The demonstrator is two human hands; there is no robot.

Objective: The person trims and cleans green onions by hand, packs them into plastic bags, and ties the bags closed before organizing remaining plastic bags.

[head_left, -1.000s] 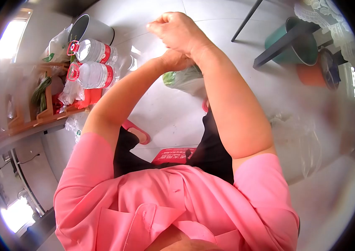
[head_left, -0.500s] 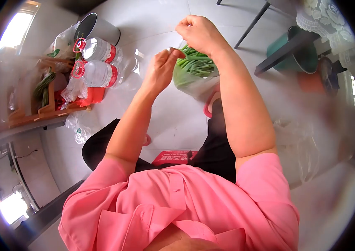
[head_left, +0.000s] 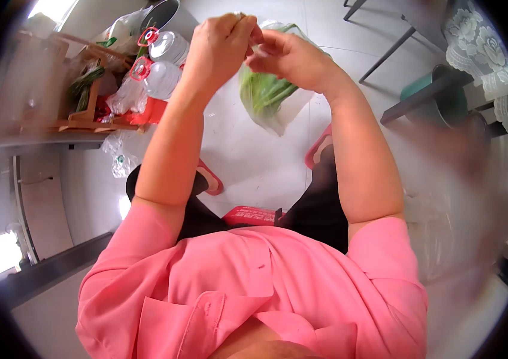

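Note:
A clear plastic bag [head_left: 278, 116] with long green vegetables, like scallions or garlic shoots, [head_left: 264, 96] inside hangs below my hands over the floor. My left hand [head_left: 221, 51] is closed in a pinch at the bag's gathered top, its fingertips turned toward the other hand. Close against it, my right hand [head_left: 296, 60] curls its fingers around the bag's neck, with a bit of pale plastic between the fingers. The two hands meet, and the right one covers the upper part of the bag.
Two large water bottles [head_left: 161, 81] with red handles stand at left beside a grey bin [head_left: 167, 18] and a wooden rack [head_left: 89, 96]. A green bucket [head_left: 439, 96] sits at right near dark table legs [head_left: 379, 57]. A red box [head_left: 249, 215] is beneath me.
My hands have come together, the left moving up and the right curling in beside it. The bag now hangs narrower, with its opening gathered, and the greens are more covered. The view has shifted.

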